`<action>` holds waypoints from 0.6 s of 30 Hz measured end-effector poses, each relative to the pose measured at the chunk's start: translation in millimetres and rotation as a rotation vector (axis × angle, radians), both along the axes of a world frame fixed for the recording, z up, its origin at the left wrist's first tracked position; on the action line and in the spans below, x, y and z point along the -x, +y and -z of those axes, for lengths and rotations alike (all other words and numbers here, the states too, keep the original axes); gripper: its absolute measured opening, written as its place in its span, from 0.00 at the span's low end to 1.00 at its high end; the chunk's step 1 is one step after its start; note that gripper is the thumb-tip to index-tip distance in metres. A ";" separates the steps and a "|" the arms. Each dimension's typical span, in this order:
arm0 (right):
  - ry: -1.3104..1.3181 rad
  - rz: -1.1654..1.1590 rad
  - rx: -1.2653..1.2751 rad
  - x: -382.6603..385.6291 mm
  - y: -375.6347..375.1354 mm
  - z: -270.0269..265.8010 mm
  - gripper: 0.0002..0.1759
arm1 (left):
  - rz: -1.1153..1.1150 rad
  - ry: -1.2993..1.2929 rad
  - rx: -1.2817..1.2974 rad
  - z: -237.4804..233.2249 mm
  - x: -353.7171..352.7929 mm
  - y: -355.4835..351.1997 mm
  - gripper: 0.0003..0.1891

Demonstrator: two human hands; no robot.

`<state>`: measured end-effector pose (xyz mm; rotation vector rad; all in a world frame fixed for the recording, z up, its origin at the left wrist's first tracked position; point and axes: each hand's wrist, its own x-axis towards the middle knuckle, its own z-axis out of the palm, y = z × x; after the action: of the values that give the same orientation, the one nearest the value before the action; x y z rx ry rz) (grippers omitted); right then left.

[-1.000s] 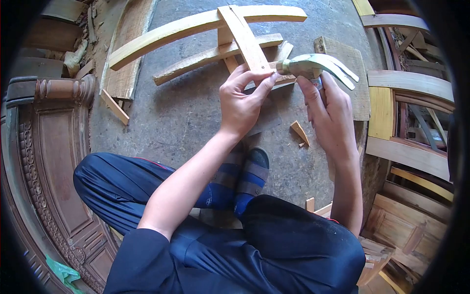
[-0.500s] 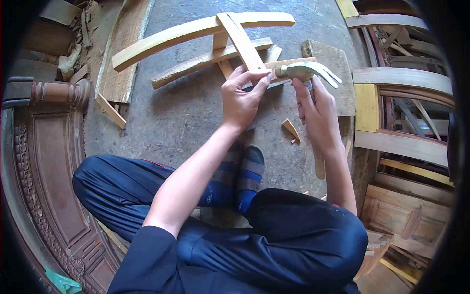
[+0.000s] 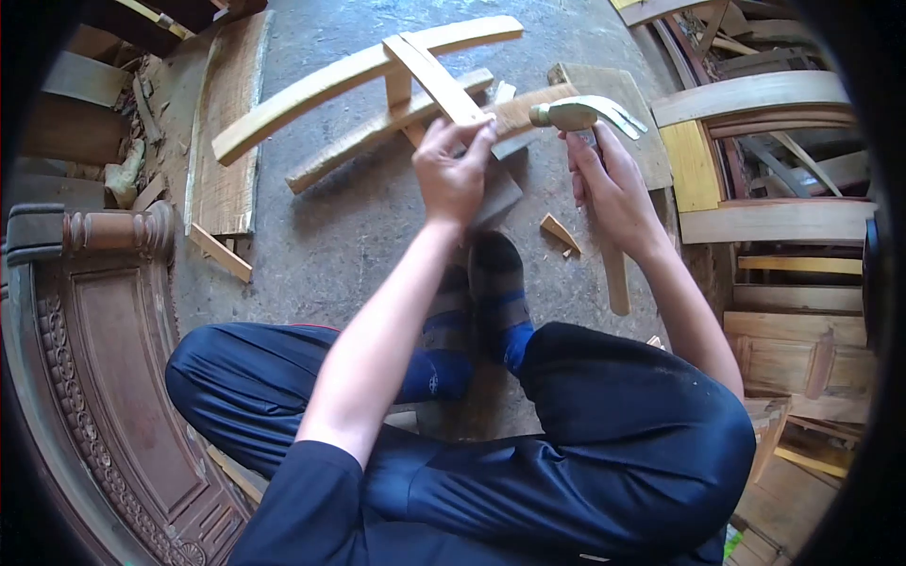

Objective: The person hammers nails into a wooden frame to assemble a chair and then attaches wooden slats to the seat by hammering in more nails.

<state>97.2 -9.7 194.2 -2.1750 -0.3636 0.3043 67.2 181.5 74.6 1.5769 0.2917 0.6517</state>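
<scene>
Currently gripping a hammer (image 3: 574, 115) with the right hand (image 3: 615, 196), high on the handle and just below the head. Pinching the near end of a wooden strip (image 3: 436, 77) between the thumb and fingers of the left hand (image 3: 451, 181). Keeping the hammer head near that end but apart from it. Seen above the grey floor (image 3: 326, 250): the strip, crossing a long curved rail (image 3: 326, 87) at its far end.

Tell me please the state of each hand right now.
Left hand: closed, fingers pinching the end of a wood strip.
Right hand: closed around the hammer.
</scene>
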 end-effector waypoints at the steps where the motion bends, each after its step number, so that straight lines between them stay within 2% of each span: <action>1: 0.003 -0.008 0.001 1.0 0.1 -2.4 0.24 | -0.008 -0.049 0.076 5.6 -7.6 0.5 0.08; 2: -0.001 -0.022 -0.002 -1.1 1.1 -5.6 0.24 | -0.021 -0.104 0.148 7.6 -15.0 2.2 0.08; 7: -0.037 -0.136 0.102 -23.3 9.3 -14.1 0.26 | -0.007 -0.050 0.172 2.6 -10.9 1.0 0.08; 12: -0.145 -0.234 0.075 -43.5 22.0 8.5 0.25 | 0.023 -0.061 0.159 4.9 -8.1 -0.7 0.07; 15: -0.124 -0.244 0.072 -37.7 27.7 6.8 0.24 | -0.022 -0.068 0.090 1.9 -6.1 -5.8 0.07; 18: -0.141 -0.188 0.060 -31.4 26.0 -5.2 0.24 | -0.005 -0.064 0.137 3.8 -8.3 -6.0 0.07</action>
<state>128.6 16.3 199.4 -2.2312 -0.6482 0.2699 75.5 175.5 70.8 1.4224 0.2861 0.6713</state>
